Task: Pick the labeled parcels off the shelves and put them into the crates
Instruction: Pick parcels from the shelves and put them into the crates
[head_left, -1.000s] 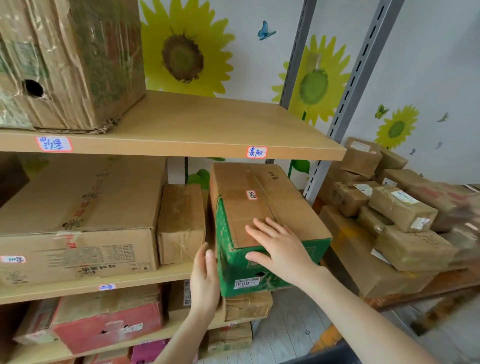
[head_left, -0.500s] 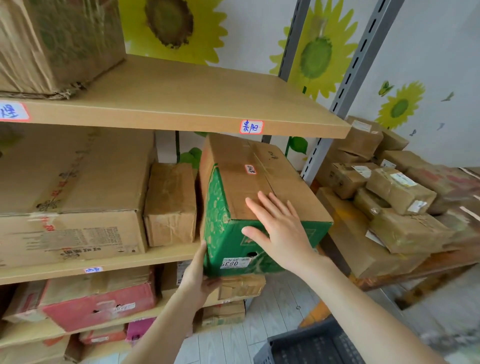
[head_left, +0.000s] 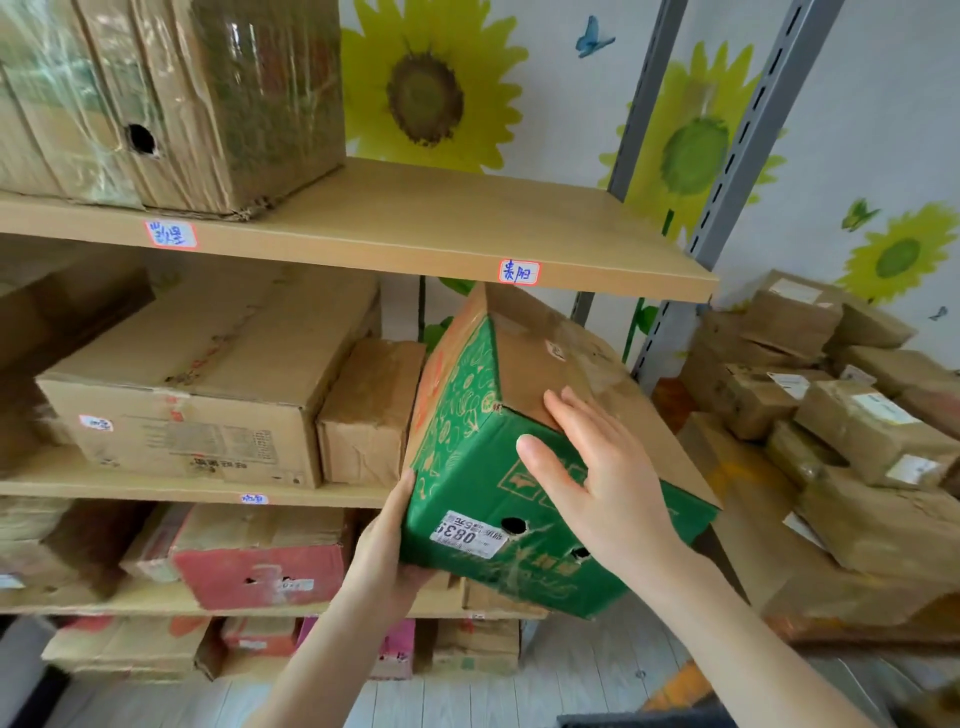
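Observation:
A green parcel (head_left: 462, 415) with a brown cardboard top and a white label (head_left: 467, 535) reading 083 hangs tilted, its near end sticking out past the front of the middle shelf (head_left: 182, 486). My left hand (head_left: 382, 545) grips its lower left corner, with the thumb up the side and the fingers underneath. On the top front edge lies my right hand (head_left: 597, 478), pressing flat with straight fingers. The parcel's far end is under the upper shelf (head_left: 415, 228).
A small brown parcel (head_left: 369, 410) and a large carton (head_left: 208, 384) sit left of the green one. A red box (head_left: 260, 566) lies on the shelf below. Several taped parcels (head_left: 857, 426) are piled at right. A dark crate edge (head_left: 639, 719) shows at the bottom.
The green parcel has come further out of the shelf and tipped, near end down and to the right. My left hand slid from its side to under its corner.

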